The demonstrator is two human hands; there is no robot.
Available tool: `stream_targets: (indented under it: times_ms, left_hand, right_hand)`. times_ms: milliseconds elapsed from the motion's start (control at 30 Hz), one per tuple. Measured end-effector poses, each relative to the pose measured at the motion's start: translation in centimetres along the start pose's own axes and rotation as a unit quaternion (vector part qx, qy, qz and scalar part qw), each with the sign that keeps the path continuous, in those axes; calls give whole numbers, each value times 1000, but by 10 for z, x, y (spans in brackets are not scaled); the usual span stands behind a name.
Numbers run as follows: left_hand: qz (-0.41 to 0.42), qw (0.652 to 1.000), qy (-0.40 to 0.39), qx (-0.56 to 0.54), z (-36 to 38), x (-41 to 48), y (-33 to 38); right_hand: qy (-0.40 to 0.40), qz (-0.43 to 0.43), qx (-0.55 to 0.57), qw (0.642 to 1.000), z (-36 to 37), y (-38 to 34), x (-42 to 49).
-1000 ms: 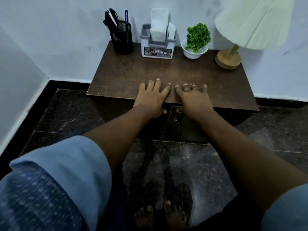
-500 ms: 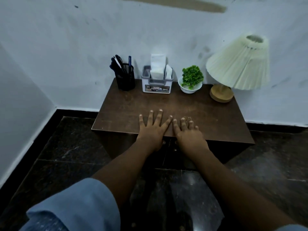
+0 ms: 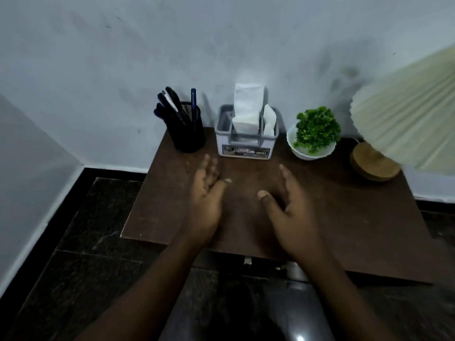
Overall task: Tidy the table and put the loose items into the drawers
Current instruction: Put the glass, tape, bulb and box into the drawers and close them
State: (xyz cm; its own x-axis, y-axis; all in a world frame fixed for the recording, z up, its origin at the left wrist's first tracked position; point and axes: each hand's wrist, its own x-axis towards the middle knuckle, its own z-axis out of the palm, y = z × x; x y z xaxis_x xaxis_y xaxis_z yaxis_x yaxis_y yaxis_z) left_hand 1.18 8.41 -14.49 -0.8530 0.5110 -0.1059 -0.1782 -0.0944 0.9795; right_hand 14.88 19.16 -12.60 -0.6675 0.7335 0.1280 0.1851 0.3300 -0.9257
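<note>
Back row, left to right.

Pen cup (image 3: 189, 135): round, black wire mesh, with pens (image 3: 172, 104) leaning left in it.

Left hand (image 3: 206, 200): over the tabletop (image 3: 357, 217), fingers straight and loose, holding nothing. The cup is ahead and slightly left of its fingertips, so this hand is the nearer one for it.

Tissue box (image 3: 246, 143): grey plastic, boxy, label on the front, white paper standing upright out of it. It sits ahead, between the two hands.

Right hand (image 3: 288, 212): also spread, thumb out, empty. Can't tell if either palm touches the wood; both are blurred.

Plant (image 3: 316, 129): leafy green ball in a glossy white bowl (image 3: 310, 153), ahead-right of the right hand.

Lamp base (image 3: 374, 166): round wood under a pleated pale shade (image 3: 406, 119), far right.

The top is dark brown, matte and scuffed.

Drawer hardware (image 3: 247, 260): small metal bits under the front edge, below the wrists. My guess is any stow move comes back toward the body.
</note>
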Motion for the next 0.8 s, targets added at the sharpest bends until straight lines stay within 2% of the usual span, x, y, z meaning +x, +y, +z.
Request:
stream_targets:
  times_ms: [33, 100, 167, 267, 367, 500, 667, 800]
  left_hand:
    - [12, 999, 46, -14, 5, 12, 3]
    - [26, 997, 74, -21, 17, 38, 13]
    - [22, 998, 54, 8, 24, 51, 21]
    - [44, 991, 13, 124, 27, 49, 31]
    - [7, 988, -5, 153, 28, 46, 38]
    - [10, 977, -2, 214, 30, 47, 41]
    - [-22, 980, 6, 198, 29, 47, 40]
    - [-15, 980, -4, 199, 25, 48, 40]
  right_hand:
    - [-10, 13, 36, 999, 12, -1, 9]
    - [-17, 31, 50, 998, 31, 1, 29]
    - [2, 51, 33, 998, 42, 4, 41]
    - [11, 73, 11, 997, 46, 1, 44]
    - [0, 99, -30, 995, 46, -7, 48]
    - [37, 111, -36, 992, 51, -15, 55]
    - [80, 110, -40, 990, 56, -16, 57]
    - [83, 97, -63, 990, 59, -13, 57]
